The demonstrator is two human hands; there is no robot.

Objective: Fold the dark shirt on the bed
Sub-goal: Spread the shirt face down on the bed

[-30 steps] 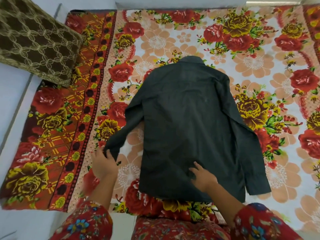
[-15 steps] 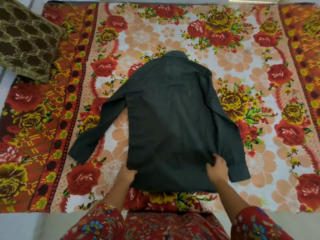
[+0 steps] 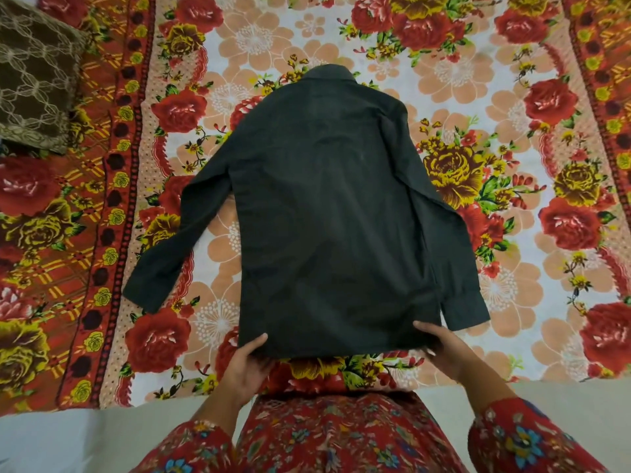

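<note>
**Both hands on the hem, sleeves not yet folded in**

The floral-patterned bed [image 3: 512,80] carries the dark shirt [image 3: 334,216], which lies spread flat, seemingly back side up. Its collar [image 3: 329,71] is at the far end and its hem [image 3: 341,346] is at the end nearest the person. A brown patterned cushion [image 3: 34,80] sits well apart from the shirt, out beyond its left sleeve [image 3: 177,247]. That sleeve splays away from the shirt's body, while the right sleeve [image 3: 457,268] runs close alongside the shirt's side.

The left hand [image 3: 244,365] holds the shirt's near left corner, thumb on top of the cloth and fingers apparently tucked beneath, so its grip is closed on the hem. The right hand [image 3: 444,353] does the same at the near right corner, thumb over the cloth and fingers curled under.

The main risk, as I judge it, comes from the loose sleeves. If the hem goes up toward the collar now, they would probably trail or bunch inside the fold and leave a lumpy, lopsided bundle. An uneven pull, one hand ahead of the other, would skew the shirt off square. The cloth looks thin and limp, so a light pinch could let a corner slip and sag mid-lift
</note>
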